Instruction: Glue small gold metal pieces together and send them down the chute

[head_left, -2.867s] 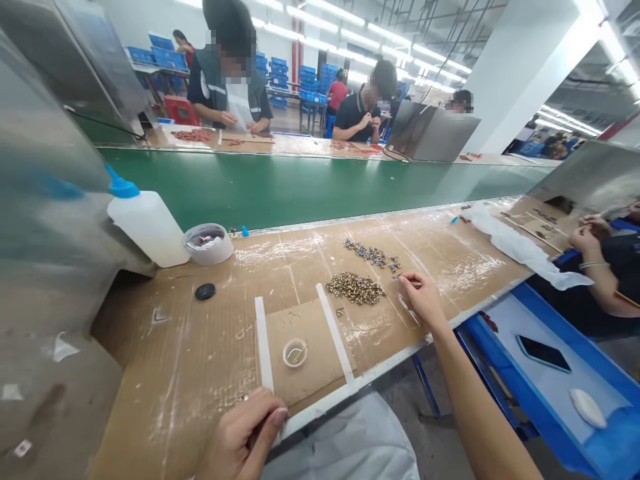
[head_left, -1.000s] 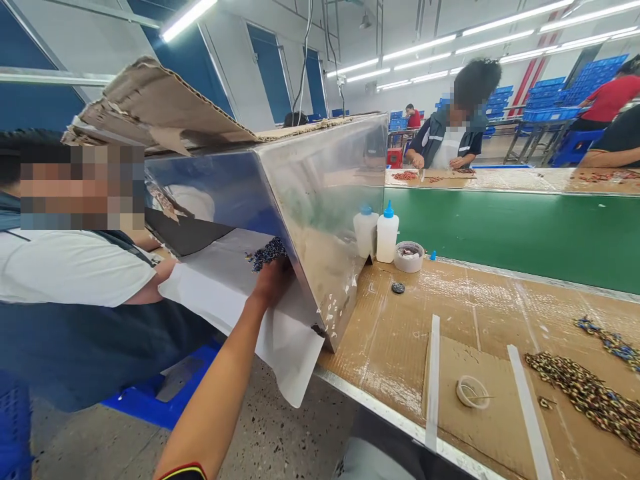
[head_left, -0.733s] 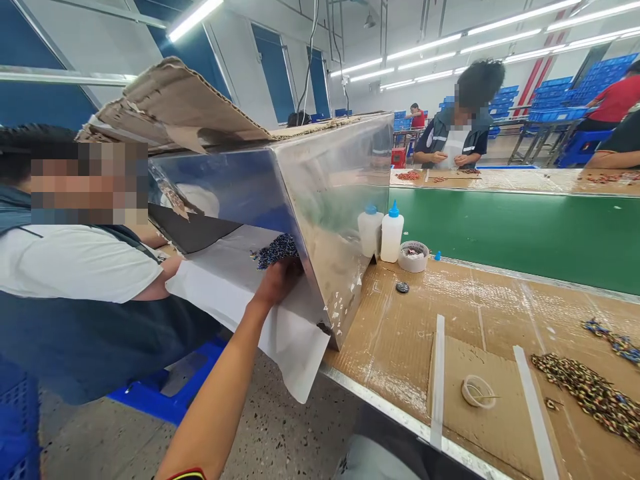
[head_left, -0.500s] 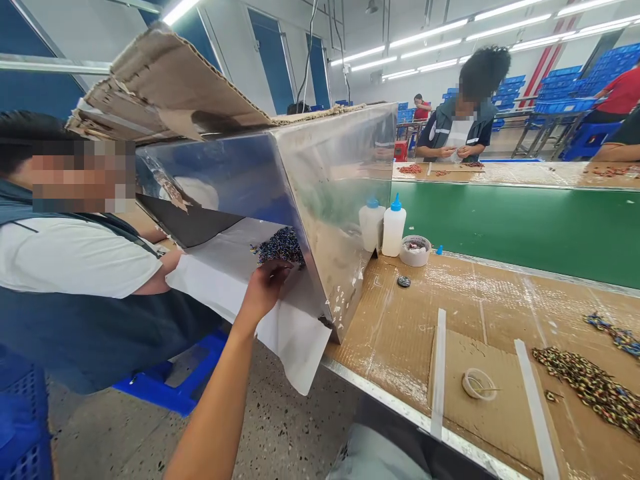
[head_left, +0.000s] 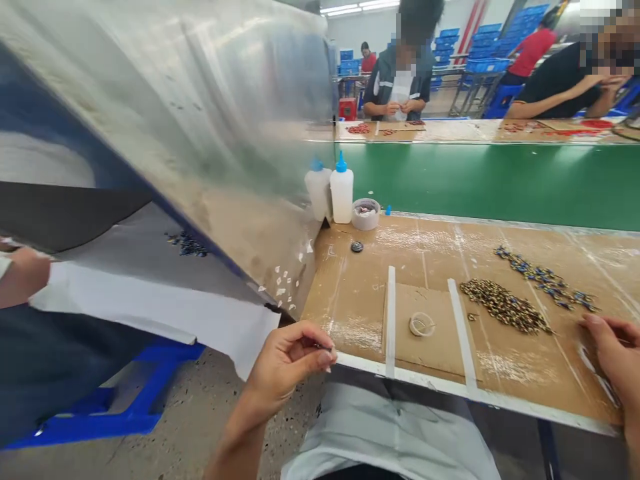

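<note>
The left hand [head_left: 287,363] hangs just off the near edge of the counter [head_left: 350,300], its fingers curled in and thumb meeting forefinger in a narrow pinch on something tiny and dark; what that bit is cannot be made out. Left of it, a white sheet [head_left: 160,307] slopes down under a slanted shiny metal panel [head_left: 190,113], and a small scatter of dark blue parts [head_left: 189,245] lies on the sheet, well apart from the left hand. Another person's hand [head_left: 23,273] rests at the sheet's left edge.

The right hand [head_left: 615,357] lies on the cardboard-covered counter at the right edge of view, fingers loosely bent and slightly spread; whether it holds anything cannot be told. Just left of it lies a long pile of brass-coloured small parts [head_left: 503,307], and beyond that pile, farther off, a string of blue-tinted parts [head_left: 545,280].

Between the two hands, two white strips [head_left: 391,320] frame a cardboard patch, with a small clear ring-shaped cap [head_left: 421,325] lying between them. Farther back sit a black button-like disc [head_left: 357,247], a white roll of tape [head_left: 365,213] and a white squeeze bottle with a blue tip [head_left: 342,190], its reflection beside it in the panel. Behind runs a green conveyor belt [head_left: 490,183], with seated people working on its far side.
</note>
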`<state>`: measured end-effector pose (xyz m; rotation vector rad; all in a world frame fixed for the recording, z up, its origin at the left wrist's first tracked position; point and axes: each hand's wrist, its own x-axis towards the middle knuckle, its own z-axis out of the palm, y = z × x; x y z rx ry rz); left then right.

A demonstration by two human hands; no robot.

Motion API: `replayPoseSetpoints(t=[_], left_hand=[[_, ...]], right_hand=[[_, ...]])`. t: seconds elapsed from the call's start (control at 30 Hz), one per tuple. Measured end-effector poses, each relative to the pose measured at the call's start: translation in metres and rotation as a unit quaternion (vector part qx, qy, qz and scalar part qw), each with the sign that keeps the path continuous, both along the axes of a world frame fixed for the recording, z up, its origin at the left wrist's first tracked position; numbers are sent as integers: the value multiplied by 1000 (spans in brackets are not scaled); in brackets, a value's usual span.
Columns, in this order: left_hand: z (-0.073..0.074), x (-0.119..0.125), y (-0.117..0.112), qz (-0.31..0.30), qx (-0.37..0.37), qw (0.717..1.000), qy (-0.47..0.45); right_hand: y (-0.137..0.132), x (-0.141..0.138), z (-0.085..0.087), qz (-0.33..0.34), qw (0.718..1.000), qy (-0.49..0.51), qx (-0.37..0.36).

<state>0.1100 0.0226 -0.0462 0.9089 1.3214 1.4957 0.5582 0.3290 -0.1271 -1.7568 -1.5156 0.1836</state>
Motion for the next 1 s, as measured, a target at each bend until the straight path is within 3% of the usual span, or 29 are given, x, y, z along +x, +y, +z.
replayPoseSetpoints(t=[0.17,0.33,0.5,0.7,1.0], left_hand=[[-17,13,41,-12,-14,999,-47],[-23,21,63,-27,3,999,21],[-30,28,66,-60,40,987,141],[-34,33,68,-76,16,991,111],[-41,29,73,-15,64,986,151]], right_hand=[[3,-9,9,-17,999,12,-29],[5,-12,8,-27,998,29,-44],[4,-12,9,-26,999,30,-29],[3,-12,9,-10,999,42,-25],[1,-21,14,-35,998,47,-29]])
